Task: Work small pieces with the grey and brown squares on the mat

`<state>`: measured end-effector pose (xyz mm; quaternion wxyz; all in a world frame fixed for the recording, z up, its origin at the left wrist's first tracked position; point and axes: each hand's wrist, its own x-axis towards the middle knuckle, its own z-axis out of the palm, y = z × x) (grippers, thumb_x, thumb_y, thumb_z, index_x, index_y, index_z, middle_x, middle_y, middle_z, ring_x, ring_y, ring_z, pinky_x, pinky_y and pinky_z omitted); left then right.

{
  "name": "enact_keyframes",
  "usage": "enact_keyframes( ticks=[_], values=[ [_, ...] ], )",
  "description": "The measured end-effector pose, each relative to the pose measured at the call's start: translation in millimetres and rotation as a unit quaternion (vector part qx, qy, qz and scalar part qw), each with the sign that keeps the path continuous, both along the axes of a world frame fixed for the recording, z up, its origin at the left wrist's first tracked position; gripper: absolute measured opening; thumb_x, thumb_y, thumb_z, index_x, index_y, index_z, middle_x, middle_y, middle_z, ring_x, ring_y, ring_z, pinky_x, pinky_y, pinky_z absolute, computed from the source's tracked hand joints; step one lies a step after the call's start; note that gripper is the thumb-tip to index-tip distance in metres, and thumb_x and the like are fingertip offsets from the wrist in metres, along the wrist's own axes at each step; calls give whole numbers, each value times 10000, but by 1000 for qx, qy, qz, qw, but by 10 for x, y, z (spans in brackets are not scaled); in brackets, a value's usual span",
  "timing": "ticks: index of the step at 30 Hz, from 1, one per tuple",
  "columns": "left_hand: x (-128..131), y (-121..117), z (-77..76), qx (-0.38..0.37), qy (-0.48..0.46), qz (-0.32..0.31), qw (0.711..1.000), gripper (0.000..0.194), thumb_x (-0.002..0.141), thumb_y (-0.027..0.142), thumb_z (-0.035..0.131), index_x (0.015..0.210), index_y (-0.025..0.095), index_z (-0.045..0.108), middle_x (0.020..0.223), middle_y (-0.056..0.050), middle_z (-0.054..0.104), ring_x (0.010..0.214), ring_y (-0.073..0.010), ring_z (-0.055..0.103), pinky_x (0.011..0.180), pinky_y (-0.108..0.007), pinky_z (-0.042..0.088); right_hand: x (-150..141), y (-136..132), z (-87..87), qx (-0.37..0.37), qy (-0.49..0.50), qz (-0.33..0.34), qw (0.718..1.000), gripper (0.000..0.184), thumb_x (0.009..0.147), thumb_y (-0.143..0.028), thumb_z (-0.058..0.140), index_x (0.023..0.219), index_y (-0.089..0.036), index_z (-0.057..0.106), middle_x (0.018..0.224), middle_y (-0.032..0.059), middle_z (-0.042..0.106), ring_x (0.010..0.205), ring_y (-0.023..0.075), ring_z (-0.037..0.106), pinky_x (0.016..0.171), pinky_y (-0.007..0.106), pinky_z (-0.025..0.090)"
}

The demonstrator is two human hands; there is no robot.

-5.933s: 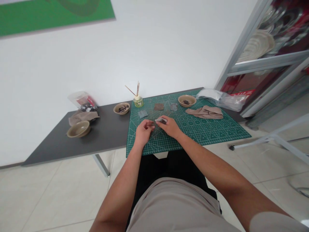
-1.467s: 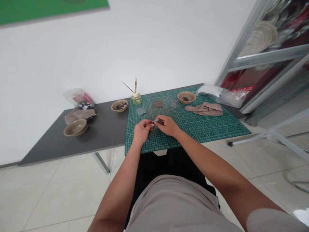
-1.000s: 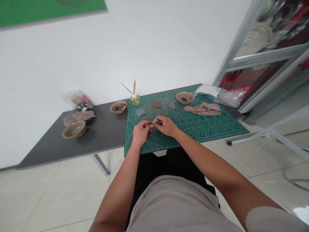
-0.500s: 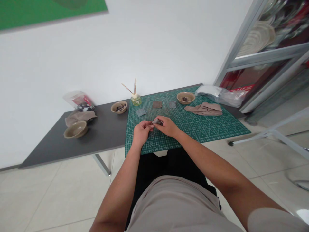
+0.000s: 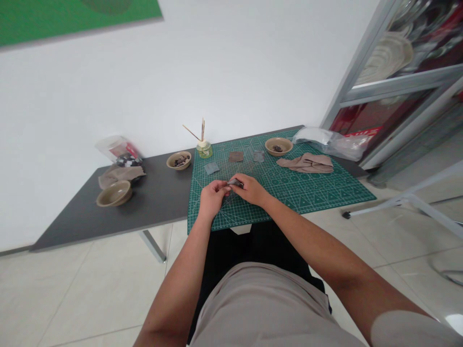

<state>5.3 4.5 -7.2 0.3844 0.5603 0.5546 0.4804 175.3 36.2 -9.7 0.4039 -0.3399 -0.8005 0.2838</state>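
We see left hand (image 5: pixel 213 198) and right hand (image 5: pixel 251 189) close together, pinching small grey piece (image 5: pixel 235 182) above green cutting mat (image 5: pixel 307 193); weak pinch could drop piece.

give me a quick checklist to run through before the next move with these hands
Grip: the left hand and right hand both pinch a small grey piece: ok.
Surface: a green cutting mat lies under both hands: ok.
Flat squares: a blue-grey square, a brown square and a grey square lie apart on the mat: ok.
Bowl: a tan bowl holding dark pieces sits upright at the mat's far edge: ok.
Cloth: a beige cloth on the mat lies flat: not ok, it is bunched.
Held piece's material: cannot tell, too small.
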Motion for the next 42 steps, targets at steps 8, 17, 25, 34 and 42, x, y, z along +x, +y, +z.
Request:
enact_keyframes(
  ticks=[8, 17, 25, 34, 42],
  values=[
    [0, 5, -10, 0, -9, -2, 1000, 195, 703, 295, 699, 860, 180, 716, 689, -4, 693, 638, -155, 635, 668, -286, 504, 5, -6, 1, -3, 3, -13, 1000, 99, 882, -301, 588, 864, -207, 612, 821, 3, 627, 760, 154, 560, 729, 277, 407],
    [3, -10, 9, 5, 12, -4, 1000, 165, 719, 274, 684, 850, 178, 716, 648, 9, 672, 619, -143, 618, 645, -266, 477, 4, -7, 9, 2, 6, -20, 1000, 92, 862, -277, 601, 824, -195, 614, 769, -5, 610, 725, 147, 556, 695, 267, 396],
    [10, -5, 4, 2, -26, -1, 1000, 192, 697, 291, 702, 852, 178, 704, 698, -2, 695, 617, -149, 631, 643, -279, 503, 2, 16, -9, -19, -1, -19, 1000, 103, 856, -299, 619, 835, -198, 623, 774, -8, 627, 713, 144, 555, 689, 267, 395],
    [-1, 1, -13, -1, -13, 4, 1000, 211, 705, 308, 707, 871, 179, 717, 682, -2, 685, 630, -152, 632, 665, -287, 504, 3, 0, 10, -25, -2, -18, 1000, 119, 857, -315, 614, 832, -199, 624, 771, -9, 626, 706, 141, 543, 679, 265, 386],
    [-16, 14, -30, 4, -10, -4, 1000, 194, 716, 303, 707, 866, 179, 715, 699, -4, 693, 630, -149, 637, 655, -277, 494, -1, 10, 9, -28, 12, -13, 999, 99, 851, -298, 605, 845, -200, 622, 781, -9, 626, 716, 143, 549, 687, 265, 393]
  ],
)
